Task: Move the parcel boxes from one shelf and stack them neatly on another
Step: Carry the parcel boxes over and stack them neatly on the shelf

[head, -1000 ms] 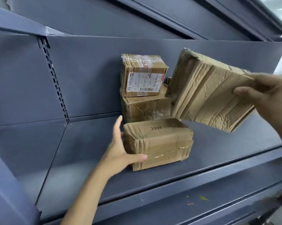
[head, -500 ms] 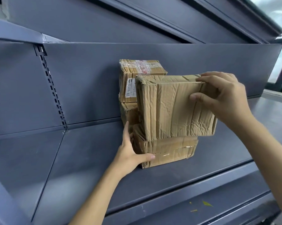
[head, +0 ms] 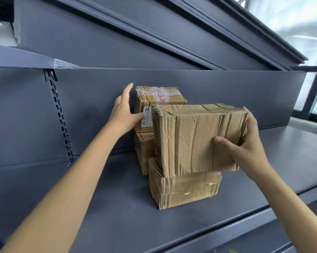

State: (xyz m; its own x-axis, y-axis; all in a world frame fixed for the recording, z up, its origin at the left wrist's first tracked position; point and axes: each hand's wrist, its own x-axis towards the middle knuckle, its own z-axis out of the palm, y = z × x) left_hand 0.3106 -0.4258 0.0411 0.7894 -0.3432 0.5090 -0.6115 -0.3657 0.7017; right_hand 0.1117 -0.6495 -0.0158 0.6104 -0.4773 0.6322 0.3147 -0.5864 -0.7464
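Observation:
On the grey metal shelf (head: 99, 207) stand two stacks of brown parcel boxes. At the front, a large creased box (head: 194, 137) rests on a lower taped box (head: 185, 189). My right hand (head: 245, 143) grips the large box at its right end, thumb on the front face. Behind them, a labelled box with red-printed tape (head: 157, 95) sits on another box (head: 145, 152) against the back panel. My left hand (head: 125, 112) is spread flat against the left side of the labelled box, thumb touching its front.
The shelf's back panel (head: 227, 92) rises behind the boxes. A perforated upright (head: 60, 117) runs down at the left. Another shelf's underside (head: 117, 33) hangs overhead. A lower shelf edge (head: 245, 234) shows below. Windows (head: 300, 24) are at the right.
My right hand has set the large box flat onto the front box and shifted to its right end. My left hand has left the lower front box and risen to the labelled box.

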